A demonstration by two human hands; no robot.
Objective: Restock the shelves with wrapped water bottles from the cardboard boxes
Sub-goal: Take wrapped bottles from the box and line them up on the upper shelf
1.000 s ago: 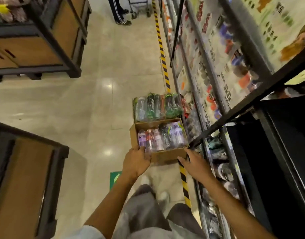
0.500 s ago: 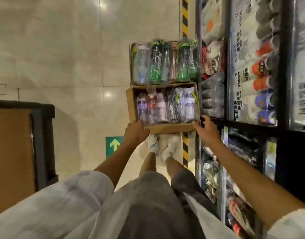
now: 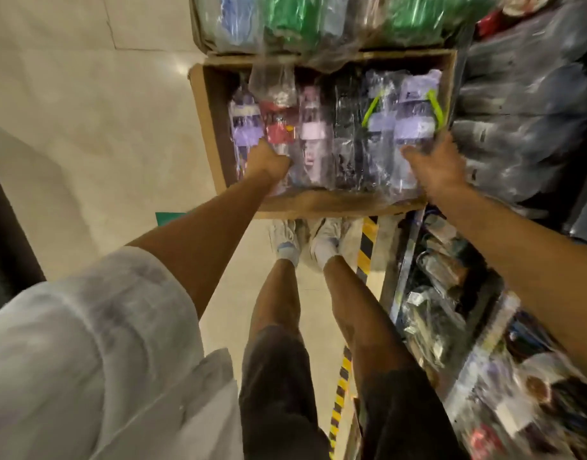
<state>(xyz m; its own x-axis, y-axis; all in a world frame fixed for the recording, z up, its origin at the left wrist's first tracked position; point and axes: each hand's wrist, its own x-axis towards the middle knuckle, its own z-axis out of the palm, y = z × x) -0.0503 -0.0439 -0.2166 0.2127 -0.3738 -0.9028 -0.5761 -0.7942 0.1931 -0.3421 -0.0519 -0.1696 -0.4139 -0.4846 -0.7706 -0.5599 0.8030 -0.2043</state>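
Now the near cardboard box point(image 3: 318, 204), at twelve o'clock from the feet, has been reached into: a red-capped wrapped bottle point(image 3: 278, 134) is gripped by the left hand point(image 3: 268, 159), a purple one point(image 3: 415, 127) touched by the right hand point(image 3: 434, 167), its grip unclear, so picking has seemingly begun.

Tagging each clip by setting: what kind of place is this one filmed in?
Most likely a retail store aisle. Dark metal shelves on the right are packed with plastic-wrapped goods, two brown cardboard boxes of wrapped water bottles sit on the glossy beige tile floor, and yellow-black hazard tape runs along the shelf base.
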